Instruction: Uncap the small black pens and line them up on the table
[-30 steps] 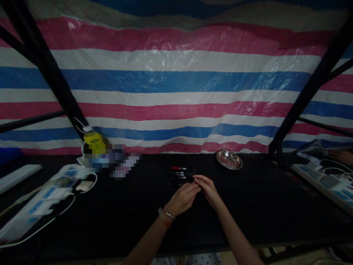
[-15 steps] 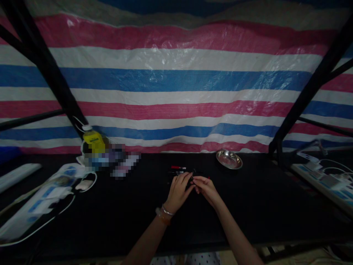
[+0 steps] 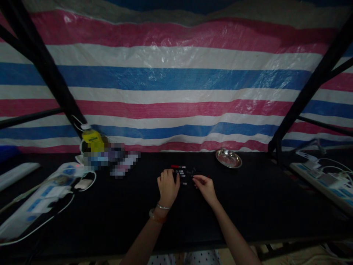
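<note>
On a black tabletop, the left hand rests with bent fingers beside the left ends of a row of slim black markers with white print; whether it grips one, I cannot tell. The row lies at one o'clock from that hand, with a red-bodied marker along its far edge. The right hand, apart from the left, has its fingertips close together near small dark pieces at eleven o'clock; any hold is unclear. A round shiny metal dish sits at its one o'clock.
</note>
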### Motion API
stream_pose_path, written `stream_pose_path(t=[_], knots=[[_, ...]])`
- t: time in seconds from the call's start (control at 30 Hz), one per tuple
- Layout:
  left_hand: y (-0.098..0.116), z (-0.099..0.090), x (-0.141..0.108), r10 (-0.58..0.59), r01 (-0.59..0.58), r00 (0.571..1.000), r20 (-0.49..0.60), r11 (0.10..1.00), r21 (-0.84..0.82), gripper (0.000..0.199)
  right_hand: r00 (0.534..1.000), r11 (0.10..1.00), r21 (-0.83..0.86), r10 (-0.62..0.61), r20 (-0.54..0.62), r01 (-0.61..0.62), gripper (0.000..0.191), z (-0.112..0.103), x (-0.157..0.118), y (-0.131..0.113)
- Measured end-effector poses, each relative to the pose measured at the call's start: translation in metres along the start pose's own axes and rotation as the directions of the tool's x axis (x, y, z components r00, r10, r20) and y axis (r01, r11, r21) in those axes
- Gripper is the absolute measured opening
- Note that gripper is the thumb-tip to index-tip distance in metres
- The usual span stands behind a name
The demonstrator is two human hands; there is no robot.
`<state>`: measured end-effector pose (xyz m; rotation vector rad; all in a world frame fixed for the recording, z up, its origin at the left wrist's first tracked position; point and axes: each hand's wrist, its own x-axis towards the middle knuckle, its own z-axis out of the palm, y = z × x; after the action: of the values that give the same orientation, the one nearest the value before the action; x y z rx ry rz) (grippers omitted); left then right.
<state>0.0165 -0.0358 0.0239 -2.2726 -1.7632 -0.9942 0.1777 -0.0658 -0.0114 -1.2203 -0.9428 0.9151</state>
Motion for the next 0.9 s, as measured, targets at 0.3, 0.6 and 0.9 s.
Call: stream_pose_path(t=[0.3,0.6,0.9], knots=[[-0.001,0.000,-0.002,-0.120,0.104,0.990,0.079,0.977,0.188,0.029,0.955,0.884,-0.362,-0.288,0.073,0.295,0.016,0.001,0.001,0.013],[-0.005,0.003,-0.002,-0.089,0.070,0.992,0.090,0.977,0.203,0.028,0.918,0.755,-0.526,-0.358,0.169,0.391,0.019,0.024,0.016,0.010],[-0.004,0.005,-0.002,-0.103,0.091,0.986,0.131,0.991,0.098,0.021,0.910,0.796,-0.443,-0.377,0.170,0.412,0.016,0.026,0.012,0.012]])
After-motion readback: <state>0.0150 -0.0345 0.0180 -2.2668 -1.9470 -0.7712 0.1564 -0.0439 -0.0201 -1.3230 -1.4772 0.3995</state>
